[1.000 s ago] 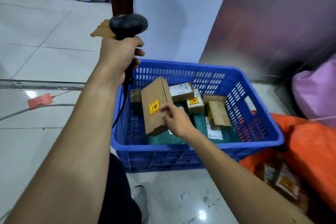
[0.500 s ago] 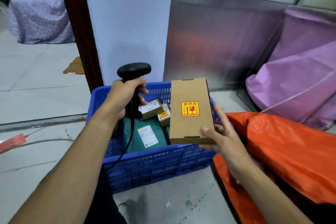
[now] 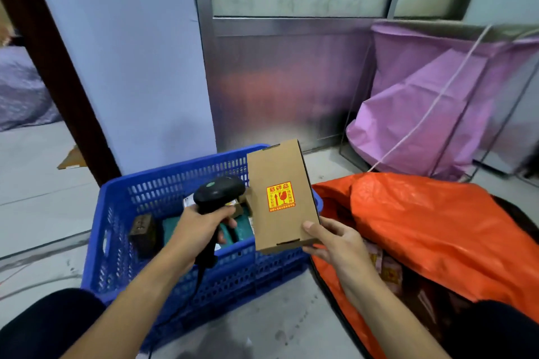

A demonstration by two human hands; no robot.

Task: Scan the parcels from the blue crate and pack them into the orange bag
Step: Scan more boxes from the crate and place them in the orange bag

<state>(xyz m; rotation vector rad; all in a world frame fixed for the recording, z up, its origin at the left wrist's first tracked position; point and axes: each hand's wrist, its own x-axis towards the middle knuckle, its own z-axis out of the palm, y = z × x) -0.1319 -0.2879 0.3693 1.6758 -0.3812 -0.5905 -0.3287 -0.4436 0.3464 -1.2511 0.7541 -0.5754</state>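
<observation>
Orange bag (image 3: 437,227) cut off at right edge, parcels (image 3: 170,230) half hidden behind scanner (image 3: 218,192)

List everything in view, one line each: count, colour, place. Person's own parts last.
flat cardboard box with a red-and-yellow sticker: one, brown, held upright between crate and bag
black handheld barcode scanner: one, black, above the crate
blue plastic lattice crate: one, blue, on the floor at left
parcels in the crate: several, green and brown, partly hidden
orange plastic bag: one, orange, on the floor at right, open
purple plastic sack: at least one, purple, back right
cardboard scrap: one, brown, floor far left
left grip: one, bare hand, round the scanner's handle
right grip: one, bare hand, holding the box's lower corner
</observation>
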